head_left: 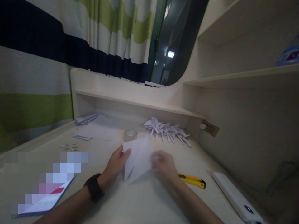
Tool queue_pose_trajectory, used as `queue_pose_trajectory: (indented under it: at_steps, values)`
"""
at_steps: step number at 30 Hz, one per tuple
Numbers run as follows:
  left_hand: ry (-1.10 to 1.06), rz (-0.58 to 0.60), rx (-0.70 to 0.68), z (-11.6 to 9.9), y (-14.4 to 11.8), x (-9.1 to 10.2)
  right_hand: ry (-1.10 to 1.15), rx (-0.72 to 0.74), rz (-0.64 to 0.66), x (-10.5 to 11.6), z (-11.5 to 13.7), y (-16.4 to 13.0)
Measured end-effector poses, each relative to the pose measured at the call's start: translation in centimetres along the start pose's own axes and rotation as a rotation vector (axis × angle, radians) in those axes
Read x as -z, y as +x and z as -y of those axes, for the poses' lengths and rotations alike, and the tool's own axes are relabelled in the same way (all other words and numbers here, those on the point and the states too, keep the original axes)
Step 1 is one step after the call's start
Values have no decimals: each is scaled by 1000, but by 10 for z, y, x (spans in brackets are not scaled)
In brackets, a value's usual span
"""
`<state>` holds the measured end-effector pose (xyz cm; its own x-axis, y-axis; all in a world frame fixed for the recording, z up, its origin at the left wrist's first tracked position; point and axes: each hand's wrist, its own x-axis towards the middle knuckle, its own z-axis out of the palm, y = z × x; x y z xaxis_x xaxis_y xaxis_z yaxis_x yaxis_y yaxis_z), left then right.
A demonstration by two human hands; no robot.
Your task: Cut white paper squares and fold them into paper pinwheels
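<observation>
A white sheet of paper (142, 160) with creases and slits running in from its corners is held just above the desk. My left hand (118, 160) grips its left edge, thumb on top and fingers behind; a black band is around that wrist. At the right edge of the paper, my right hand (164, 163) is curled closed, its fingertips on the paper and slightly blurred. Beside my right wrist lies a yellow utility knife (193, 181). Several finished paper pinwheels (163, 129) lie in a row at the back right.
A tape roll (130, 133) sits behind the paper. Paper sheets (105, 127) and rolled paper sticks (88, 119) lie at the back left, near small white pieces (69, 147). A lit tablet-like screen (53, 199) is at left, a white device (233, 194) at right, below a wall socket (210, 128).
</observation>
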<state>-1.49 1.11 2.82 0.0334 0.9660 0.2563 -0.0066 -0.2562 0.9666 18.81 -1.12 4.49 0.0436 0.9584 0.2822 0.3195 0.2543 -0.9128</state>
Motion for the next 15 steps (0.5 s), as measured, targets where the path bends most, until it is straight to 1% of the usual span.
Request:
queue_pose_trajectory:
  at_steps: [2,5,7,9,11,13,15]
  values:
    - [-59,63,87,-1,4,5,72,-26,15,9,-4,0]
    - [-74,152,212,-4,9,17,160,-78,64,25,-12,0]
    - [-67,279,255,-6,12,26,140,-110,86,32,-19,-1]
    - [-38,451,279,-5,14,34,79,-127,108,37,-27,-2]
    - [9,573,284,-1,15,40,27,-138,165,38,-34,-3]
    - [77,604,290,5,17,43,-5,-156,238,38,-40,-5]
    - [152,594,299,11,18,45,-16,-181,297,38,-43,-5]
